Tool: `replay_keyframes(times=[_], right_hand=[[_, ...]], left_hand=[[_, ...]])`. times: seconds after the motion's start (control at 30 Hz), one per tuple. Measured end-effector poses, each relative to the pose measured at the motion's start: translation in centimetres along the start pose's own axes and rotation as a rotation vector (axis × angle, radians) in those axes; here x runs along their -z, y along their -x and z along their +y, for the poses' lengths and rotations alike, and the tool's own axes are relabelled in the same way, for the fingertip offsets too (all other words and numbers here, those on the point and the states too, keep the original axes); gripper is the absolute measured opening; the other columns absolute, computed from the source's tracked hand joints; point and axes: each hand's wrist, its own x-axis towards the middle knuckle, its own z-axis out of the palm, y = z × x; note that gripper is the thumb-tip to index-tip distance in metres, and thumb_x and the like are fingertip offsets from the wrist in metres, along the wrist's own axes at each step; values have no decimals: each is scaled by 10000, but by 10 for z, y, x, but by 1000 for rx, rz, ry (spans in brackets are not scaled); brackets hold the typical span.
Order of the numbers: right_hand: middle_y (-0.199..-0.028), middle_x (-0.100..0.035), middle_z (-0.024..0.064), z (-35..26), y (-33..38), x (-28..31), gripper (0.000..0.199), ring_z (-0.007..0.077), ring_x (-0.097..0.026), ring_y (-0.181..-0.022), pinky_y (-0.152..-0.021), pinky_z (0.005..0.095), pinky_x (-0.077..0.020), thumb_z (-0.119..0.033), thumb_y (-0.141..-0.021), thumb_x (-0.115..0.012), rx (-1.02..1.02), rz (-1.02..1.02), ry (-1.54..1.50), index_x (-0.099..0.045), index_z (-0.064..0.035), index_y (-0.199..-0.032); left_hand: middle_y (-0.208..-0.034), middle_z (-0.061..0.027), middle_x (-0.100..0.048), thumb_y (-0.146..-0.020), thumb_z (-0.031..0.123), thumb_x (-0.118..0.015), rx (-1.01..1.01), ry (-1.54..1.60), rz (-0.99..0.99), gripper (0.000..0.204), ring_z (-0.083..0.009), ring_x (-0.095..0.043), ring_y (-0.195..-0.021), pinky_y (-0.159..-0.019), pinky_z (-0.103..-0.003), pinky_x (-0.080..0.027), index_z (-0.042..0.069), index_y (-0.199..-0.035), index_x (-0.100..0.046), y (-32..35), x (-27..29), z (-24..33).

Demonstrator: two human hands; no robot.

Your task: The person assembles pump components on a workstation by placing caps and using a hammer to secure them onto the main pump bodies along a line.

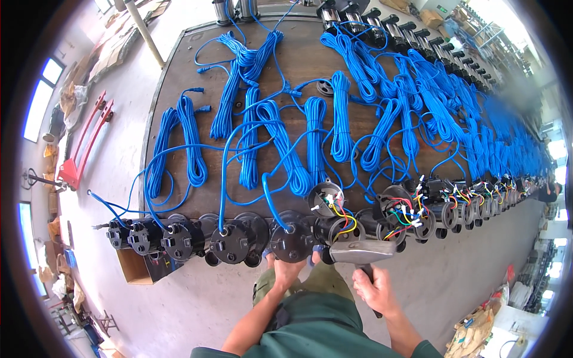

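Note:
My right hand (373,287) is closed around the dark handle of a hammer (362,252), its broad metal head raised level with the table's near edge. To the left, my left hand (289,272) grips a pump (292,241) from below, its fingers partly hidden by the round black cap. A blue cable (270,200) runs out of that cap onto the table. Just right of it, an uncapped pump (337,225) shows coloured wires, with a loose black cap (326,198) tilted open behind. The hammer head hangs in front of that uncapped pump, apart from the black cap under my left hand.
Several capped pumps (182,238) line the near edge on the left, and uncapped ones with loose wires (412,209) continue right. Bundled blue cables (340,116) cover much of the brown table (179,65). A cardboard box (136,267) stands below; a red pallet jack (80,158) is left.

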Motion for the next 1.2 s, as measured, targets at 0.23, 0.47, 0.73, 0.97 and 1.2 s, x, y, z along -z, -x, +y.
replay_keyframes(times=[0.23,0.47,0.73,0.97,1.2], right_hand=[[-937,-699,105,-58,16,-10,279,168,-647,-795,-707,308,-515,-145,-1018,-689,450,15,123,-655,44,-1220],[-689,-682,190,-86,-22,-28,291,391,-697,-622,-556,469,-537,-253,-983,-731,362,-92,764,-628,-2,-1090],[-773,-717,157,-120,-14,-78,373,347,-729,-685,-582,447,-553,-299,-944,-753,477,-216,904,-626,-32,-1171],[-686,-686,176,-77,-13,-44,266,332,-701,-610,-555,429,-506,-272,-984,-725,378,-98,461,-683,-10,-992],[-685,-485,-27,-12,-9,7,409,54,-417,-559,-494,242,-368,-418,-1113,-531,-147,-179,-215,-577,-27,-1002]], left_hand=[[-1139,-110,-729,-739,155,-875,6,163,8,615,-249,-687,-1022,-931,-407,-552,33,-1295,-643,0,9,14],[-1154,-118,-725,-802,281,-849,53,97,10,611,-283,-704,-1047,-922,-407,-545,71,-1333,-631,2,10,19],[-1190,-164,-703,-1034,300,-612,43,221,-332,375,-247,-684,-1046,-920,-363,-543,37,-1298,-656,39,-31,-154],[-1097,-52,-703,-874,182,-762,63,303,-29,340,-259,-690,-1036,-880,-410,-547,72,-1186,-682,9,-21,-74],[-1187,-100,-714,-744,125,-851,51,119,12,570,-250,-674,-1074,-949,-406,-544,39,-1274,-660,4,0,4]])
